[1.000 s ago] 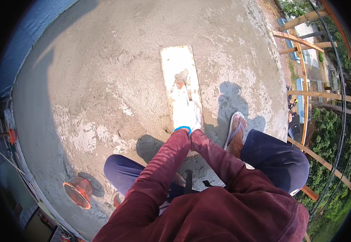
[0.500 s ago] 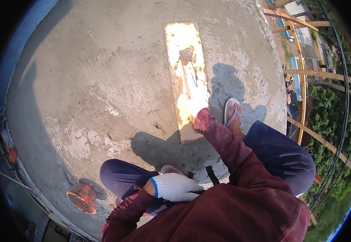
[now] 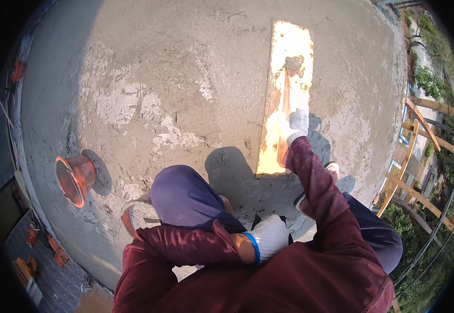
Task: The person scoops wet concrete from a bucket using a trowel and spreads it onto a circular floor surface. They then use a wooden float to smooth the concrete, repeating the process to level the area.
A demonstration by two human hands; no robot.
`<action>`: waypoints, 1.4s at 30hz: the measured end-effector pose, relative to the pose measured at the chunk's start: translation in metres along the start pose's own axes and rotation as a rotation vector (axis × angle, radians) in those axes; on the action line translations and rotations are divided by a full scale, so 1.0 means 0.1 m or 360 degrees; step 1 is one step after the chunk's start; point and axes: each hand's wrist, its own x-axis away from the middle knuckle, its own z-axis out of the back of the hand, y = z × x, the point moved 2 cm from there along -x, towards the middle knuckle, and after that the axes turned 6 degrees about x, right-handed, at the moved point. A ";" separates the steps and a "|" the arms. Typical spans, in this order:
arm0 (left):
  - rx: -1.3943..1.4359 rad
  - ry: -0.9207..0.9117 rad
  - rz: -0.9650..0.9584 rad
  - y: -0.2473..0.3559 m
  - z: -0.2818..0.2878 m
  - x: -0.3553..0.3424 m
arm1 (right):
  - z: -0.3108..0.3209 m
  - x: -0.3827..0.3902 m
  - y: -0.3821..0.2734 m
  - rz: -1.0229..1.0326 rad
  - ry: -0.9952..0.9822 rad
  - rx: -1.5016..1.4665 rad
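My right hand (image 3: 296, 126), in a white glove, is closed round the handle of a long yellowish plastering float (image 3: 274, 112). The float lies flat on wet grey mortar (image 3: 227, 94), its long side pointing away from me, and bright sun washes out part of its face. Close to my body, my left hand (image 3: 270, 237), in a white glove with a blue cuff, is by my lap next to a dark strap-like thing. The fingers of that hand are mostly hidden, so their grip does not show.
An orange-red bucket (image 3: 78, 180) lies tilted at the left on the mortar. A curved red-rimmed thing (image 3: 128, 220) is beside my left knee. Past the right edge are timber poles (image 3: 414, 190), cables and greenery. Boards and debris (image 3: 31, 266) lie below the left edge.
My view has shifted and turned, so the bucket appears higher. My right hand still holds the float, now farther right in view. The left hand has moved right; its fingers, stretched before, are now hidden.
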 end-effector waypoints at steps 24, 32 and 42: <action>-0.0162 0.0165 0.0103 -0.25 0.04 0.05 | 0.86 -1.45 -1.37 -0.0144 -0.0037 -0.0212; -0.0441 -0.0486 -0.0255 -0.40 -0.09 -0.06 | 0.53 1.04 0.01 -0.0736 0.0308 -0.0229; -0.0350 -0.0238 -0.0146 -0.13 -0.28 0.00 | 0.81 -0.41 1.19 -0.0782 0.0357 -0.0063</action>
